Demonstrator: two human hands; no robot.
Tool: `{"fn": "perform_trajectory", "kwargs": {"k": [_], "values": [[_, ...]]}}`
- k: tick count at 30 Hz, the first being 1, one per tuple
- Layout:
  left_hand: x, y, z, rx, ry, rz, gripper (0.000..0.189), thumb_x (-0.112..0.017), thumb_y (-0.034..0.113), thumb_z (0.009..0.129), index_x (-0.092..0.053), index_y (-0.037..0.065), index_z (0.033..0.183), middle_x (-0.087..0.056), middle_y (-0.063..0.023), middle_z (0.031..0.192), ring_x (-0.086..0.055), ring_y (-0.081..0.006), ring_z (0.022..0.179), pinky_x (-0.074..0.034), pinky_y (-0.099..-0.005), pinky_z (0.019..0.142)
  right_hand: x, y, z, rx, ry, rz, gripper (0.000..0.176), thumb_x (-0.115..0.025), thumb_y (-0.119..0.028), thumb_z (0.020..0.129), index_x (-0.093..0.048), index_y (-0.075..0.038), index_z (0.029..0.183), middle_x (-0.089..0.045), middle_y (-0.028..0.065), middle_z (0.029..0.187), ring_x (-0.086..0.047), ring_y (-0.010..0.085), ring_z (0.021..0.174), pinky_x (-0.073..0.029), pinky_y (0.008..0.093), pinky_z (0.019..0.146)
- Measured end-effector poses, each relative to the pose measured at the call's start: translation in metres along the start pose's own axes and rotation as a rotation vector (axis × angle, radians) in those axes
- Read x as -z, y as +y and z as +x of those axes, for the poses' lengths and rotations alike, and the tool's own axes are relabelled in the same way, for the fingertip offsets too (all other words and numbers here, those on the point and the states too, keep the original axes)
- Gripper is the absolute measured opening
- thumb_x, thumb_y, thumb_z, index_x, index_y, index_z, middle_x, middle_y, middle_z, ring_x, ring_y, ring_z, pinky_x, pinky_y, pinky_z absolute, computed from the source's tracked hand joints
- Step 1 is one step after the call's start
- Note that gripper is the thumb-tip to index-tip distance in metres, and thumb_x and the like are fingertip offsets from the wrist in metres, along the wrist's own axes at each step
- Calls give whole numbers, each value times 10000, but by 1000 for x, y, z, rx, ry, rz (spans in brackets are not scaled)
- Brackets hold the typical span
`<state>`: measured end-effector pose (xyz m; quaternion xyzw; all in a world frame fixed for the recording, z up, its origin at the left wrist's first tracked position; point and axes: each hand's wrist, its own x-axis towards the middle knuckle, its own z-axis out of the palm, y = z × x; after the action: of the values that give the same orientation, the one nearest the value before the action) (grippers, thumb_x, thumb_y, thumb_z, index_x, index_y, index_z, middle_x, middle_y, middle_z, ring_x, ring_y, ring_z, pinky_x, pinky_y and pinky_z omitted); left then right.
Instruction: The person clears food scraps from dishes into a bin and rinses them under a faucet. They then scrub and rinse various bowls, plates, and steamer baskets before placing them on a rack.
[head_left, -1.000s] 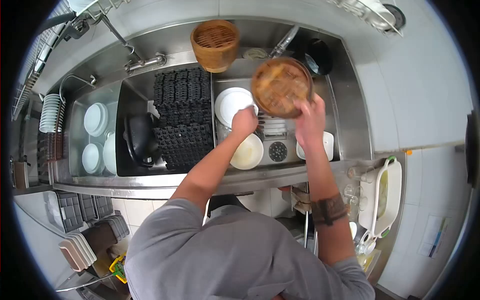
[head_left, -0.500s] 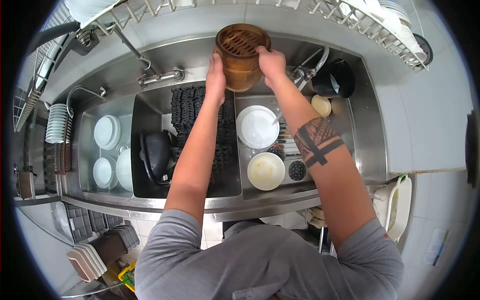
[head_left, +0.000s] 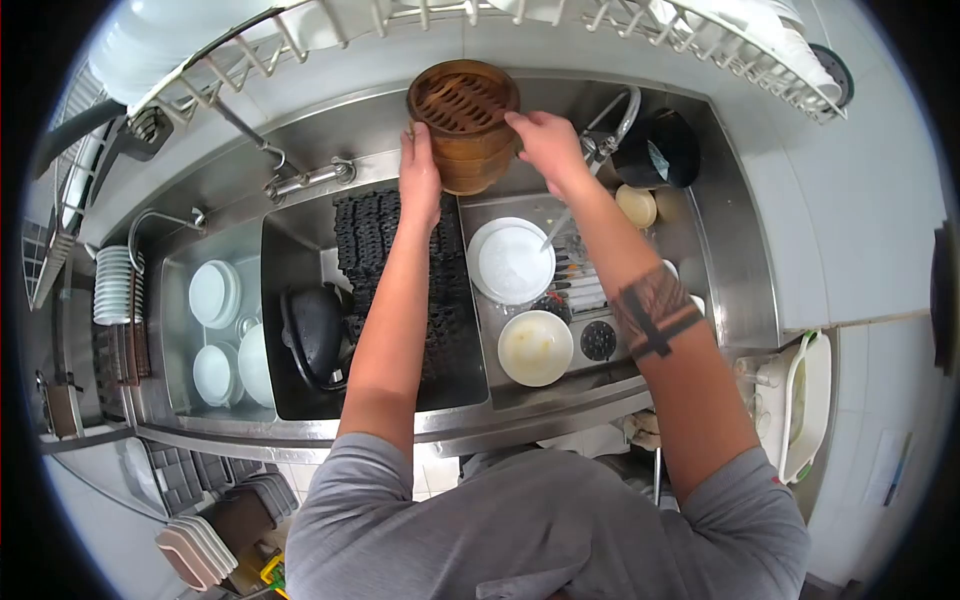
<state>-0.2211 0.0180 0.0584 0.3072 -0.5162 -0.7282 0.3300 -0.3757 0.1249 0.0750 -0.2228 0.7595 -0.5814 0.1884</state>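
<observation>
A stack of round bamboo steamers [head_left: 466, 150], the top one showing a slatted base, is at the back of the sink above the divider. My left hand [head_left: 419, 175] lies along its left side with the fingers against the wall. At the right rim, my right hand [head_left: 550, 152] has its fingertips on the edge, while its palm stands apart from the wall. Below it in the right basin are white bowls [head_left: 515, 262] with water in them and a cream bowl [head_left: 535, 348] with yellowish residue. Black ridged mats [head_left: 385, 240] fill part of the middle basin.
Left of the mats sits a black pot-like vessel [head_left: 312, 335]. White bowls [head_left: 215, 293] rest in the left basin. Utensils [head_left: 582, 285] lie in the right basin, near a black container [head_left: 657, 148] and a faucet [head_left: 625, 120]. A wire dish rack [head_left: 690, 45] hangs overhead.
The steamer stack has shifted slightly left and down in view. My right hand has loosened, its palm drawing off the steamer wall. The whole view has also moved slightly.
</observation>
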Motion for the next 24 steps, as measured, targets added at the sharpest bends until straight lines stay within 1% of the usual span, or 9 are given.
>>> {"fn": "perform_trajectory", "kwargs": {"k": [4,5,7,9,15,18,20,22,24], "values": [[20,-55,-2,-419,315,170,665,-623,373,1015,-415,-66,1469,-532,-215,1409,-547,-279,1245,-414,-363,1072,59,69,-107,-7,-243,332,259,-638,-181,994,-664,15,1161,-706,59,1006,-658,129,903,-552,302,827],[17,-79,-14,-559,418,195,550,-661,293,1003,-512,-59,1398,-601,-186,1308,-598,-246,1143,-453,-353,1022,75,95,-131,-220,-286,400,259,-653,-189,981,-668,3,1154,-711,59,954,-665,135,826,-562,294,782],[-6,-123,-56,-588,187,341,335,-642,122,997,-591,-37,1287,-633,-161,1297,-624,-224,1136,-480,-330,1007,94,139,-185,-431,-93,383,228,-664,-193,962,-678,-22,1112,-713,72,969,-668,142,810,-563,293,733],[-48,-152,-91,-445,-279,548,303,-620,78,968,-615,-20,1255,-673,-134,1081,-646,-214,963,-538,-333,840,117,190,-236,-524,147,357,200,-652,-195,960,-682,-40,1083,-715,66,974,-675,153,824,-562,292,718],[-155,-263,67,462,-576,5,209,-497,-19,933,-637,-5,1087,-624,-67,873,-593,-177,752,-536,-332,709,215,200,-382,-391,423,225,229,-642,-218,982,-711,-3,1020,-710,47,880,-667,118,753,-571,287,675],[-203,-225,67,274,-450,328,46,-558,41,952,-602,38,939,-592,-42,846,-589,-175,760,-518,-336,671,259,210,-462,-373,668,194,225,-627,-198,989,-700,11,1032,-714,52,879,-670,120,769,-569,296,690],[-211,-243,80,134,-462,273,147,-605,141,934,-559,61,818,-584,-59,767,-562,-178,664,-491,-362,568,287,212,-526,-339,819,-52,203,-617,-175,989,-696,6,1037,-715,66,879,-673,130,782,-563,304,713],[-228,-268,95,74,-671,845,259,-515,150,997,-542,80,749,-510,-34,643,-503,-175,527,-407,-351,458,310,231,-591,-308,967,-50,189,-598,-157,989,-700,-8,1046,-714,74,871,-671,143,782,-557,313,738],[-236,-282,29,52,-528,677,168,-642,169,910,-564,74,796,-454,-15,584,-424,-162,476,-364,-346,425,334,235,-658,-427,1115,-142,183,-603,-157,975,-700,-26,1058,-707,85,861,-666,154,782,-551,319,756]]}}
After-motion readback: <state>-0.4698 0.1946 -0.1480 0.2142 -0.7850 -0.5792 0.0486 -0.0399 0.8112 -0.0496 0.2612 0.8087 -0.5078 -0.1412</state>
